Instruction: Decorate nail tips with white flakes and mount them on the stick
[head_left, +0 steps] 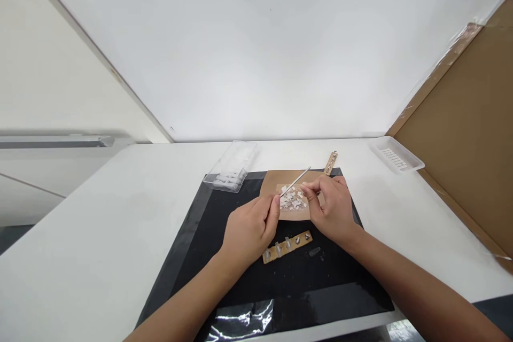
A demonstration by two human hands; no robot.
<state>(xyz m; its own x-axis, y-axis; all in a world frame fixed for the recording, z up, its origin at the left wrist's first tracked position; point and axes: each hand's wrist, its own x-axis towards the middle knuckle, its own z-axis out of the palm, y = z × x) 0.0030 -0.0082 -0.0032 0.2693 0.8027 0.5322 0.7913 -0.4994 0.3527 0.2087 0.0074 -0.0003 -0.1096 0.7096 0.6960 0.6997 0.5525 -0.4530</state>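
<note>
My left hand (250, 228) is closed in a pinch over the left edge of a brown card (276, 181) that carries a pile of small white pieces (293, 200). My right hand (331, 207) pinches a thin metal tool (296, 180), whose tip points down-left into the pile. Just below my hands lies a brown strip (286, 246) with a few clear pieces stuck upright on it. Everything rests on a black mat (240, 278). What my left fingertips grip is too small to name.
A clear plastic box (232, 166) with white pieces sits at the mat's back left corner. A second brown strip (331, 162) lies behind the card. A white tray (396, 155) stands at the back right beside a cardboard panel (465, 133). The table (100, 224) is white.
</note>
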